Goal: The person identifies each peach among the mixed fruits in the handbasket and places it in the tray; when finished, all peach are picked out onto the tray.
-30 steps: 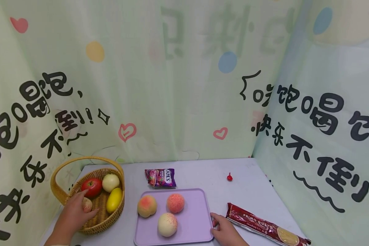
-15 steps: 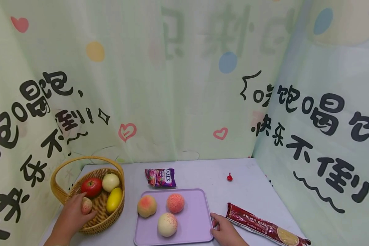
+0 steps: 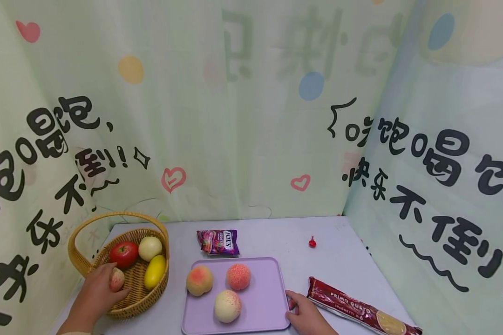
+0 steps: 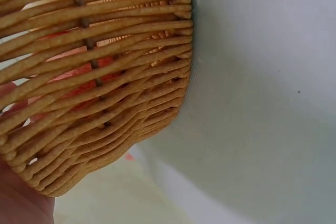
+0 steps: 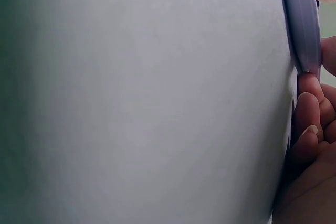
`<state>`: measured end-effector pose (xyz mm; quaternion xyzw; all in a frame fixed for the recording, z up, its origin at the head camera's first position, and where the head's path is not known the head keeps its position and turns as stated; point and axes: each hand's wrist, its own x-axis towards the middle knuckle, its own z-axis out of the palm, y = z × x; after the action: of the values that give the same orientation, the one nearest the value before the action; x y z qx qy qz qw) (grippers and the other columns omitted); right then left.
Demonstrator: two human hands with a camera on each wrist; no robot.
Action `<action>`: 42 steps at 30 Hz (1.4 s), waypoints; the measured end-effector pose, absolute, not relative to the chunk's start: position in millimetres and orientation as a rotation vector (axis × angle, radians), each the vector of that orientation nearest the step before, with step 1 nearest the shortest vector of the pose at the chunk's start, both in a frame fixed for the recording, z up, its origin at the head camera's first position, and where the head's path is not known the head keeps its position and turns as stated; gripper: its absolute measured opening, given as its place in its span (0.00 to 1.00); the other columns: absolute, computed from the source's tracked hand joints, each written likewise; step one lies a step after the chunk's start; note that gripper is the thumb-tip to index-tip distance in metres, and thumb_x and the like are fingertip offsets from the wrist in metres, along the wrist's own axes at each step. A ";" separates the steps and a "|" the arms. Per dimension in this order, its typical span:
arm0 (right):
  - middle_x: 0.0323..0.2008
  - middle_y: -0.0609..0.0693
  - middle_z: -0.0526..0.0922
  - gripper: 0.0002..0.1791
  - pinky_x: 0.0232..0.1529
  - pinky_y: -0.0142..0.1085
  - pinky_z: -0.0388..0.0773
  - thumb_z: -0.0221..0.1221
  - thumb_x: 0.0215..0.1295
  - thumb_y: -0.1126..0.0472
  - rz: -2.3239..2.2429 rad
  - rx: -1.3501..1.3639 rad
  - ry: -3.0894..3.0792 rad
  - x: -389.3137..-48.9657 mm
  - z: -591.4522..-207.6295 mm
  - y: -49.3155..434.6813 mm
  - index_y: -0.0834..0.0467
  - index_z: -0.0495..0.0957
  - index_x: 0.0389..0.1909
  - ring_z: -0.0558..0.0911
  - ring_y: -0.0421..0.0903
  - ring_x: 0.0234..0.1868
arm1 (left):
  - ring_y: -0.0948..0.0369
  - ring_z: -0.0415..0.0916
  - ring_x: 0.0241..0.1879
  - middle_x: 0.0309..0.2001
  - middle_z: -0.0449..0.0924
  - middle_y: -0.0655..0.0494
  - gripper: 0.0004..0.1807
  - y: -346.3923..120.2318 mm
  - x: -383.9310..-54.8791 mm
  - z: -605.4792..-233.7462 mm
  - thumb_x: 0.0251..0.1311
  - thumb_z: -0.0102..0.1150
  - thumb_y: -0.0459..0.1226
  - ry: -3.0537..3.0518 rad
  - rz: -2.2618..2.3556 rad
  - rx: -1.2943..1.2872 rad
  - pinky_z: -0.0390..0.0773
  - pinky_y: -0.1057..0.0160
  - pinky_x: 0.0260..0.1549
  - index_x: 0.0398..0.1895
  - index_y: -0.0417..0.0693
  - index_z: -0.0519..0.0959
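Note:
My left hand (image 3: 93,289) reaches over the near-left rim of the wicker basket (image 3: 140,304) and grips a small pinkish peach (image 3: 117,279) between thumb and fingers. Beside that peach in the basket lie a red tomato (image 3: 123,254), a pale round fruit (image 3: 150,248) and a yellow oval fruit (image 3: 154,272). In the left wrist view the basket's woven wall (image 4: 105,77) hides most of the hand. My right hand (image 3: 308,314) pinches the right edge of the lilac tray (image 3: 266,298); the right wrist view shows curled fingers (image 5: 308,109) under its rim. Several peaches, one of them a pale peach (image 3: 227,306), sit on the tray.
A purple snack packet (image 3: 218,242) lies behind the tray. To the right is a dark red spaghetti packet (image 3: 360,307). A tiny red object (image 3: 312,242) lies at the back right of the white table (image 3: 272,235). Printed curtains (image 3: 243,139) enclose the table's back and sides.
The left hand's thumb and fingers have drawn in slightly around the small peach. The right hand and the tray stay as they were.

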<state>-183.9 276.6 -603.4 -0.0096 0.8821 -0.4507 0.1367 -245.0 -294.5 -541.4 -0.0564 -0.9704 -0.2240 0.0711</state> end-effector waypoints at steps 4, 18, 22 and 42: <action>0.38 0.49 0.75 0.35 0.26 0.31 0.69 0.65 0.64 0.64 -1.302 -0.047 2.563 -184.7 -603.4 277.8 0.71 0.67 0.70 0.71 0.45 0.32 | 0.31 0.67 0.59 0.60 0.71 0.25 0.47 -295.7 -250.0 -543.6 0.46 0.80 0.45 -2.932 -0.654 -0.186 0.67 0.28 0.61 0.62 0.23 0.69; 0.37 0.49 0.76 0.35 0.25 0.30 0.71 0.65 0.63 0.64 -1.318 -0.079 2.538 -187.6 -607.8 280.8 0.73 0.67 0.70 0.72 0.44 0.29 | 0.33 0.69 0.54 0.52 0.75 0.28 0.31 -298.7 -263.6 -541.8 0.46 0.75 0.31 -2.964 -0.555 -0.189 0.69 0.30 0.59 0.54 0.23 0.75; 0.37 0.49 0.76 0.35 0.25 0.30 0.70 0.65 0.63 0.65 -1.322 -0.099 2.542 -187.1 -610.0 281.5 0.74 0.66 0.69 0.72 0.43 0.28 | 0.32 0.69 0.54 0.53 0.75 0.25 0.30 -296.8 -263.8 -540.0 0.53 0.72 0.32 -2.987 -0.529 -0.155 0.69 0.29 0.60 0.56 0.21 0.73; 0.36 0.48 0.76 0.35 0.24 0.29 0.70 0.65 0.62 0.66 -1.325 -0.142 2.552 -188.5 -609.9 282.2 0.75 0.66 0.69 0.71 0.41 0.28 | 0.32 0.74 0.51 0.50 0.78 0.25 0.31 -297.4 -260.1 -540.5 0.55 0.74 0.39 -2.897 -0.568 -0.167 0.72 0.30 0.57 0.52 0.21 0.76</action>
<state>-188.5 282.2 -609.9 -0.0489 0.8788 -0.4562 0.1309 -260.1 -297.4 -540.5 -0.0562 -0.9756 -0.1914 0.0920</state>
